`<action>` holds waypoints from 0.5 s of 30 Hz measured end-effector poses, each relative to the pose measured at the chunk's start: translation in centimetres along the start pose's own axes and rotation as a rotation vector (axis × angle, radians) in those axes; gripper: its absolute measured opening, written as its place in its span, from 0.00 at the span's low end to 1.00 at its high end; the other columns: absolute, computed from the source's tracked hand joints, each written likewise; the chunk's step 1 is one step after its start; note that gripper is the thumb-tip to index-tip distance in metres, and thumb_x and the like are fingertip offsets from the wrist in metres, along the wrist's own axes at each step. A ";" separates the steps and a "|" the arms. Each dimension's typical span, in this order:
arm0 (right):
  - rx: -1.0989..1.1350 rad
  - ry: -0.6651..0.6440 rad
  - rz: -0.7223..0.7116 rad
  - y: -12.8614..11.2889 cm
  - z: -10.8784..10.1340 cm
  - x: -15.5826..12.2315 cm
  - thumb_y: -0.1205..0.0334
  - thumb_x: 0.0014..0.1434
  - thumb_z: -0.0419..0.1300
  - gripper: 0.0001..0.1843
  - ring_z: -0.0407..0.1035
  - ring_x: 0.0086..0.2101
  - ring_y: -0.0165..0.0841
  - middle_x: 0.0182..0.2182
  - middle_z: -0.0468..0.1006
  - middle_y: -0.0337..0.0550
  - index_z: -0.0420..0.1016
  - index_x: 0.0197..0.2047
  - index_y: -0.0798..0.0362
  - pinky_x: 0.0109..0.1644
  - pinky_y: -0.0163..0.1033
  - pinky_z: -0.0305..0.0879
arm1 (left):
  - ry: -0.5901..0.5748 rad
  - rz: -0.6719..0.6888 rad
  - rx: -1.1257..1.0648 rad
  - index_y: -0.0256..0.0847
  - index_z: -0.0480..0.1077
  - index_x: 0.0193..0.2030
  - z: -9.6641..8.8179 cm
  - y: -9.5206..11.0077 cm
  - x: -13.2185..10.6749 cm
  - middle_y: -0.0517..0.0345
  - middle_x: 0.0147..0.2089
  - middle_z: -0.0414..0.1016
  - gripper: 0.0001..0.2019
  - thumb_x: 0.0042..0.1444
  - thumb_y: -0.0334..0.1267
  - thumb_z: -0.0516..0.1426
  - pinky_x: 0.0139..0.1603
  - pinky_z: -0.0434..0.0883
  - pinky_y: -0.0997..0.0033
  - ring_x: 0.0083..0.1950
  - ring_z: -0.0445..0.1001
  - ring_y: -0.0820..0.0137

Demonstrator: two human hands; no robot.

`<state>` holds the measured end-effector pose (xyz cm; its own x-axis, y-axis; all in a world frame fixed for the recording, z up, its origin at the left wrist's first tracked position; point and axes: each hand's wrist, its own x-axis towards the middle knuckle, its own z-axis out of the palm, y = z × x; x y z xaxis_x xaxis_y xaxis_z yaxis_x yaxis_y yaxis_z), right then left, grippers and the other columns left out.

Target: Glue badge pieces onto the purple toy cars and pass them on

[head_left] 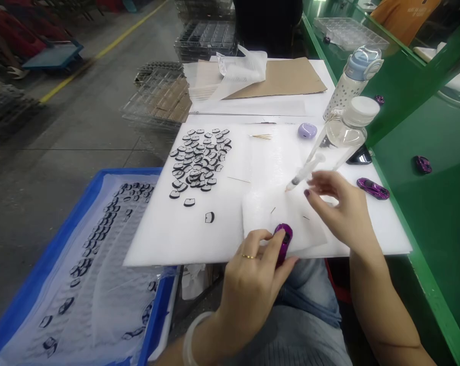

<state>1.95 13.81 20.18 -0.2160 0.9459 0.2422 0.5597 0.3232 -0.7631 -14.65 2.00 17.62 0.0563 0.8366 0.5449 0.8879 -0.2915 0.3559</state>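
Note:
My left hand (248, 279) grips a shiny purple toy car (287, 233) at the front edge of the white foam-covered table. Its fingers cover part of the car. My right hand (342, 211) hovers to the right with thumb and fingers apart, holding nothing that I can see. Close to its fingertips is a syringe (305, 172), its tip pointing down-left over the foam sheet (260, 218). Small dark slivers lie on that sheet. Left of it are many small black-edged clear pieces (201, 160), with one piece (209, 217) lying apart.
A large clear bottle (346, 134) and a dotted drink bottle (347, 81) stand at the right. Near them are a purple case (307, 130), a phone (360, 155) and another purple car (372, 188). A blue tray (88, 198) of black-edged pieces sits lower left.

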 end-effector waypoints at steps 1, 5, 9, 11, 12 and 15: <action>0.060 0.001 0.006 -0.2 0.5 0.6 0.59 0.58 0.64 0.16 0.76 0.40 0.37 0.42 0.81 0.44 0.74 0.49 0.52 0.46 0.44 0.73 | -0.016 -0.015 -0.038 0.32 0.74 0.50 0.0 0.0 -0.1 0.48 0.41 0.74 0.18 0.64 0.46 0.58 0.34 0.77 0.69 0.32 0.76 0.68; 0.143 -0.207 0.012 -0.7 1.6 2.5 0.52 0.65 0.58 0.14 0.76 0.43 0.41 0.40 0.81 0.47 0.76 0.43 0.53 0.48 0.49 0.72 | -0.270 0.040 -0.246 0.32 0.67 0.61 -1.1 -1.5 0.0 0.42 0.55 0.72 0.26 0.65 0.51 0.55 0.46 0.80 0.63 0.45 0.78 0.62; 0.409 -0.255 -0.037 -0.8 0.7 2.5 0.53 0.67 0.57 0.11 0.71 0.52 0.42 0.47 0.79 0.46 0.76 0.41 0.50 0.57 0.50 0.66 | -0.429 0.133 -0.379 0.39 0.65 0.63 -2.1 -3.5 0.2 0.46 0.66 0.65 0.18 0.67 0.34 0.53 0.54 0.78 0.63 0.53 0.75 0.65; 0.615 -0.155 -0.128 -0.8 0.5 2.1 0.59 0.66 0.59 0.05 0.72 0.46 0.37 0.42 0.77 0.42 0.76 0.42 0.46 0.53 0.46 0.68 | -0.400 0.153 -0.399 0.38 0.67 0.61 -2.0 -3.9 0.3 0.44 0.66 0.66 0.17 0.66 0.33 0.55 0.49 0.80 0.64 0.47 0.76 0.67; 0.695 -0.101 -0.175 -0.6 0.6 1.9 0.59 0.64 0.61 0.04 0.71 0.41 0.35 0.37 0.75 0.40 0.76 0.43 0.45 0.49 0.44 0.68 | -0.383 0.162 -0.390 0.38 0.68 0.60 -1.8 -3.8 0.3 0.43 0.65 0.67 0.17 0.65 0.34 0.57 0.48 0.80 0.62 0.47 0.76 0.66; 0.777 -0.148 -0.211 -0.1 1.5 1.8 0.49 0.62 0.62 0.09 0.60 0.29 0.33 0.28 0.64 0.38 0.74 0.42 0.43 0.35 0.42 0.63 | -0.299 0.198 -0.343 0.36 0.71 0.55 -0.9 -3.3 0.4 0.40 0.61 0.71 0.19 0.60 0.41 0.62 0.51 0.79 0.51 0.56 0.73 0.55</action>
<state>0.35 15.43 19.78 -0.3888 0.8362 0.3869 -0.2066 0.3301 -0.9210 -17.92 2.86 17.33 0.3812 0.8317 0.4037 0.6486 -0.5518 0.5243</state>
